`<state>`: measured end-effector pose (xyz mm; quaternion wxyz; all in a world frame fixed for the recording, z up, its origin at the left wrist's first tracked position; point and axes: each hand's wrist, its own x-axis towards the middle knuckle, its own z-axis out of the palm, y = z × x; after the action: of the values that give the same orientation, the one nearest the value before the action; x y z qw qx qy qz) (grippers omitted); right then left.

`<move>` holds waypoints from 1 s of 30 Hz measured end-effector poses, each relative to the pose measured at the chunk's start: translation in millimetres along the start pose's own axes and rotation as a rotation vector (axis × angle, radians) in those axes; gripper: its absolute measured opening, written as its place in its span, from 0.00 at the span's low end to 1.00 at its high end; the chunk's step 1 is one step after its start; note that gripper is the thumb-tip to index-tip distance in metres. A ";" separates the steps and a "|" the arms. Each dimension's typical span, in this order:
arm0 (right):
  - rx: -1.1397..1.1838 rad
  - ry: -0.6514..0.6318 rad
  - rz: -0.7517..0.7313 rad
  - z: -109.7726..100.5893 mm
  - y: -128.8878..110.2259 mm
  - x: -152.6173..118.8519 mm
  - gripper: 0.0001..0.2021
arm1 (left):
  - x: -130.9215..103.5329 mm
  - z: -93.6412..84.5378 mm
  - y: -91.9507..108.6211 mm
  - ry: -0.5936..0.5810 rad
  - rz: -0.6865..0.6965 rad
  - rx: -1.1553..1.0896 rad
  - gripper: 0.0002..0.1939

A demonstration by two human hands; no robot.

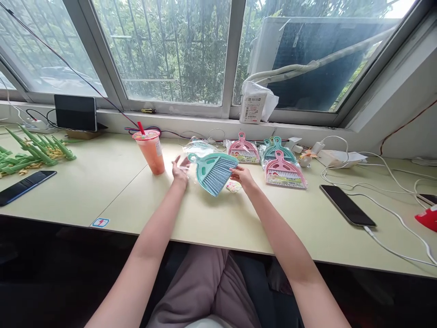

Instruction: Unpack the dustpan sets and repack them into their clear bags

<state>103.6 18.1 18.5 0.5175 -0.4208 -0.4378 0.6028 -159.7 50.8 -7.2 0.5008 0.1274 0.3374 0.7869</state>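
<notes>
A mint-green mini dustpan with a grey-bristled brush is tilted above the table, its handle pointing up and left. My right hand pinches its right edge between thumb and fingers. Left of the dustpan is my left hand, fingers apart and slightly blurred, close to the handle but not gripping it. Some clear plastic shows around those fingers; whether they touch it I cannot tell. Behind the handle lies a clear plastic bag. A small printed card rests below my right hand.
Wrapped pink and green dustpan sets lie to the right, another pink set farther back. A drink cup with a red straw stands left. A charging phone, white cables, another phone and a tablet surround the workspace.
</notes>
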 end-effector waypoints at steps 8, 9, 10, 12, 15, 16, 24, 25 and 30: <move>0.188 0.222 -0.060 -30.3 -3.5 13.3 0.07 | 8.8 -0.5 15.2 -0.014 -0.230 0.351 0.22; 0.217 0.253 -0.070 -32.3 -3.2 14.8 0.08 | 5.8 1.8 14.3 -0.047 -0.262 0.374 0.20; 0.236 0.280 -0.079 -34.1 -2.8 16.1 0.08 | 3.1 3.4 13.7 -0.092 -0.293 0.377 0.18; 0.253 0.311 -0.096 -37.4 -1.7 18.4 0.09 | -0.6 4.0 14.4 -0.171 -0.318 0.334 0.18; 0.232 0.337 -0.131 -40.8 1.5 21.1 0.09 | -1.6 -0.4 20.9 -0.152 -0.234 0.220 0.21; 0.212 0.337 -0.147 -41.3 3.0 21.9 0.10 | -1.4 -2.3 23.9 -0.148 -0.213 0.197 0.22; 0.232 0.286 -0.134 -33.5 13.0 23.1 0.08 | -25.4 11.8 10.7 -0.662 -0.444 0.527 0.30; 0.233 0.272 -0.119 -32.0 13.5 22.7 0.08 | -31.9 17.8 3.1 -0.697 -0.410 0.530 0.29; 0.214 0.214 -0.065 -26.4 13.6 18.9 0.08 | -51.7 39.1 -27.3 -0.589 -0.118 0.535 0.22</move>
<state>123.4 38.1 -2.5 0.6221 -0.4109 -0.3269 0.5808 -95.4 28.8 10.8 0.5694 0.4538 0.3790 0.5711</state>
